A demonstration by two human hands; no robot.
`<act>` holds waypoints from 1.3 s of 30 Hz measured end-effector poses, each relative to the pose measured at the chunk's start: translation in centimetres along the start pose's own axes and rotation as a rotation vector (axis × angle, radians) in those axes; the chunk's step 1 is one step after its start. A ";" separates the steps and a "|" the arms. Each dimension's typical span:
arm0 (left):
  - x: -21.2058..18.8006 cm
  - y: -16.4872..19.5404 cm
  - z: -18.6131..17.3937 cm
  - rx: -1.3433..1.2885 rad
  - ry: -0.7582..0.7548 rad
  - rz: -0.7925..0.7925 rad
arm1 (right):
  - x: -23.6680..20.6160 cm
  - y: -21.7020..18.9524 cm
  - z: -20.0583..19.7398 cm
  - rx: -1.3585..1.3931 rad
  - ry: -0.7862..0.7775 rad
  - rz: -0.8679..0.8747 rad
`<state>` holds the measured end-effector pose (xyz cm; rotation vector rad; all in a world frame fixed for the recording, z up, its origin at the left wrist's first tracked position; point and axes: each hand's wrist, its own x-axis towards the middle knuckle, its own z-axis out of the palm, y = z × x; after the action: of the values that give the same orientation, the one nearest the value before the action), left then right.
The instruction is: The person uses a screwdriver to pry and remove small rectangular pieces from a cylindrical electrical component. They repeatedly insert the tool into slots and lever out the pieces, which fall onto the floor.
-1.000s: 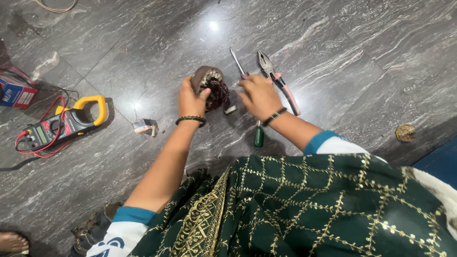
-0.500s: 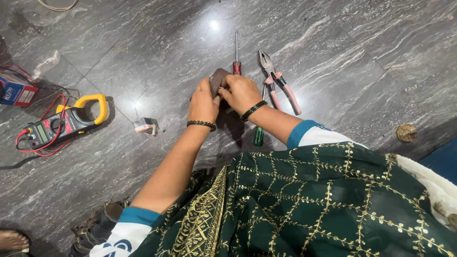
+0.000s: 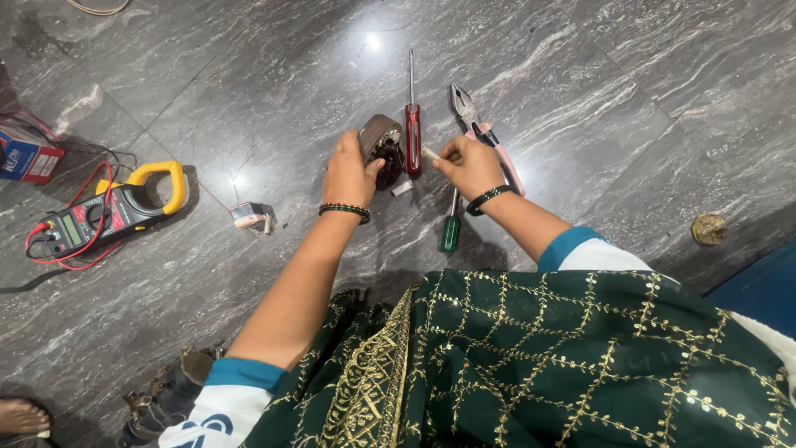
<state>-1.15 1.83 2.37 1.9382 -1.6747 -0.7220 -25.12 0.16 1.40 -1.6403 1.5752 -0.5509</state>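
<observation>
The scene is evenly and fairly brightly lit from overhead. A small hard glare spot sits on the polished grey stone floor (image 3: 580,75) near its far edge, with a fainter sheen toward the left, beside the yellow clamp meter (image 3: 116,211). Shadows are soft and short: a dark patch pools on the floor under the arms and close to the green garment (image 3: 580,365). Focus is crisp across the middle. The floor's near-left corner looks dimmer and perhaps slightly softened, and its veins bend a little toward the edges, suggesting wide-lens distortion.
</observation>
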 end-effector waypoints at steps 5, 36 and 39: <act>-1.3 0.5 -0.1 0.043 -0.010 0.061 | 1.6 -1.2 -1.8 -0.408 -0.075 -0.085; -1.9 2.0 -0.6 0.010 -0.033 0.070 | -8.5 -2.8 -6.0 0.144 0.018 -0.130; -1.9 2.3 -0.6 0.023 -0.045 0.038 | -9.0 -3.9 -5.0 0.115 0.013 -0.017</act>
<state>-2.65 3.40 4.48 1.9143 -1.7492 -0.7400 -27.70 7.43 9.30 -1.5684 1.5114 -0.6502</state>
